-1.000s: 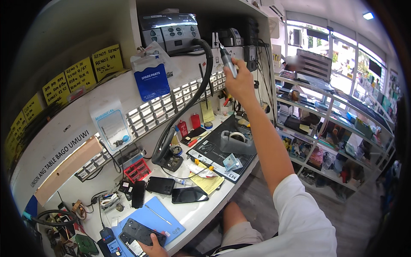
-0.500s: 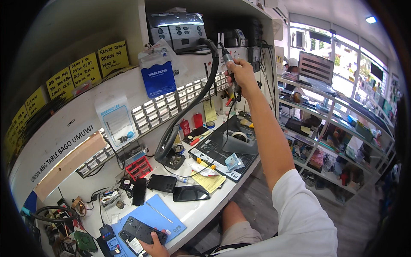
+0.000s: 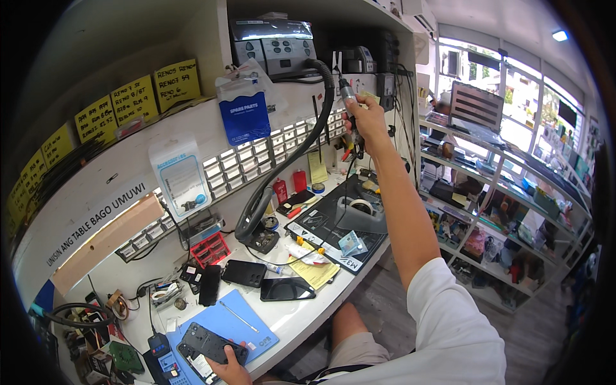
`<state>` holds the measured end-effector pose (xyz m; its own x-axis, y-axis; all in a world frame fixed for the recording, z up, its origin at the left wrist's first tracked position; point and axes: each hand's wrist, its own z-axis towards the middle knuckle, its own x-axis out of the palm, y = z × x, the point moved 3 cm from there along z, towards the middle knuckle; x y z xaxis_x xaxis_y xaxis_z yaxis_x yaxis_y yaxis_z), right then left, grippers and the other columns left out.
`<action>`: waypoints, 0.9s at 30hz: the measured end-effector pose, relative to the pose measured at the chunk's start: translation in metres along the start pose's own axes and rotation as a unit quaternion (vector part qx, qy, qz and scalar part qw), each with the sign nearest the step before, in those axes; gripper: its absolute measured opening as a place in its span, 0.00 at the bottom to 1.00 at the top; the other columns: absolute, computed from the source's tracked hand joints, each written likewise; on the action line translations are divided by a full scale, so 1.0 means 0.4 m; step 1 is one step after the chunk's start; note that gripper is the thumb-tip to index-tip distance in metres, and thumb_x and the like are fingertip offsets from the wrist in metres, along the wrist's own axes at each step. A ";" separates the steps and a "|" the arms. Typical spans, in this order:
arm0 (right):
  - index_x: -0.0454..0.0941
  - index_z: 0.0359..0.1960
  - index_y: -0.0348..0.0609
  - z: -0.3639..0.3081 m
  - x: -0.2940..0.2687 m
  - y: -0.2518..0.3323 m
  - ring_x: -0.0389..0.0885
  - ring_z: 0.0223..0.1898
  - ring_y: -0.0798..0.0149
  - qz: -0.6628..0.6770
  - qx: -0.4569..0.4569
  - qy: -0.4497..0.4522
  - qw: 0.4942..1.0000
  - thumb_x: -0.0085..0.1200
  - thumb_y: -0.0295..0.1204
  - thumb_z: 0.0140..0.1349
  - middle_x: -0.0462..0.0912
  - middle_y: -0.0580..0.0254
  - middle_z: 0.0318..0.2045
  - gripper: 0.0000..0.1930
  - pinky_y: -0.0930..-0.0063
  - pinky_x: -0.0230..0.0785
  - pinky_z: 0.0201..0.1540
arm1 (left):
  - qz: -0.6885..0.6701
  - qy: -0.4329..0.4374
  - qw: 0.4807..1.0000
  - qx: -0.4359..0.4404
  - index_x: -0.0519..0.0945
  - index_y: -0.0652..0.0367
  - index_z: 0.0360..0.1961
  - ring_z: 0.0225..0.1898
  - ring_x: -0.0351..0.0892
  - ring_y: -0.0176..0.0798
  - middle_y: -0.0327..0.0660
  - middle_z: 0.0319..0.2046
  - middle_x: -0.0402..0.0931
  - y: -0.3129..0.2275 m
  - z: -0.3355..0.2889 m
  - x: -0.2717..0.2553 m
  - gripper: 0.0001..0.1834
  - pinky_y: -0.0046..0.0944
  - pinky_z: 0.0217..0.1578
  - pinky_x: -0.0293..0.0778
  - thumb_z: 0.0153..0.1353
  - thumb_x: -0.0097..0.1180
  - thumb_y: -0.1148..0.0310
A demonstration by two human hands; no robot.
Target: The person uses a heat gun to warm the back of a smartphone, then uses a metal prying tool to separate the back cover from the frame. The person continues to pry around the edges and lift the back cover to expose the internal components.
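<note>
My right hand [image 3: 367, 120] is stretched far forward, its fingers wrapped round a grey-and-black corded power tool [image 3: 350, 102], shaped like a rotary tool or electric screwdriver. The tool's narrow tip points up, just below a white forked holder [image 3: 337, 61] at the shelf edge. Low at the front, my left hand [image 3: 232, 369] grips the right end of an opened smartphone [image 3: 208, 346], thumb on top. The phone's dark inner frame and a pale section show. It lies over a blue mat [image 3: 247, 314], on which a thin metal tool [image 3: 239, 316] rests.
Two dark phones [image 3: 289, 289] [image 3: 244, 273] lie beyond the mat. A thick black hose [image 3: 301, 144] runs from the grey rework station [image 3: 274, 48] to its stand. A tape dispenser [image 3: 362, 215] sits on the black mat at right. Glass shelves [image 3: 481, 205] stand beyond the bench.
My right hand and the power tool have come down slightly, away from the forked holder. The view has shifted a little. My left hand keeps its hold on the phone.
</note>
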<state>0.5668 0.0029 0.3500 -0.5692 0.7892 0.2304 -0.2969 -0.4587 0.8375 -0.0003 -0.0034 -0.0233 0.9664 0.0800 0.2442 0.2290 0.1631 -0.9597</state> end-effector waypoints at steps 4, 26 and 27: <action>0.73 0.67 0.37 -0.006 0.003 -0.003 0.77 0.21 0.73 0.000 -0.012 0.000 1.000 0.64 0.33 0.76 0.84 0.62 0.30 0.23 0.75 0.72 0.24 | 0.038 -0.003 0.999 0.027 0.68 0.76 0.72 0.57 0.82 0.48 0.55 0.63 0.80 -0.003 -0.001 -0.002 0.34 0.46 0.60 0.80 0.72 0.70 0.72; 0.74 0.68 0.39 -0.081 0.002 -0.023 0.78 0.23 0.73 -0.034 -0.004 -0.007 0.999 0.63 0.35 0.77 0.85 0.61 0.31 0.24 0.76 0.71 0.25 | 0.005 -0.024 0.999 0.023 0.71 0.79 0.68 0.54 0.84 0.50 0.57 0.59 0.81 0.028 0.014 -0.012 0.33 0.49 0.56 0.83 0.71 0.71 0.69; 0.73 0.68 0.40 -0.109 -0.008 -0.035 0.78 0.23 0.73 -0.045 0.002 -0.003 0.999 0.63 0.35 0.77 0.85 0.60 0.31 0.24 0.76 0.71 0.25 | -0.006 -0.032 0.999 0.023 0.73 0.81 0.66 0.53 0.84 0.51 0.58 0.58 0.82 0.038 0.015 -0.014 0.33 0.50 0.55 0.84 0.70 0.72 0.68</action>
<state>0.5393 -0.0109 0.3160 -0.5354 0.8297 0.1579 -0.3432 -0.3845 0.8570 -0.0028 0.0045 -0.0383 0.9540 0.1407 0.2646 0.2324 0.2101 -0.9496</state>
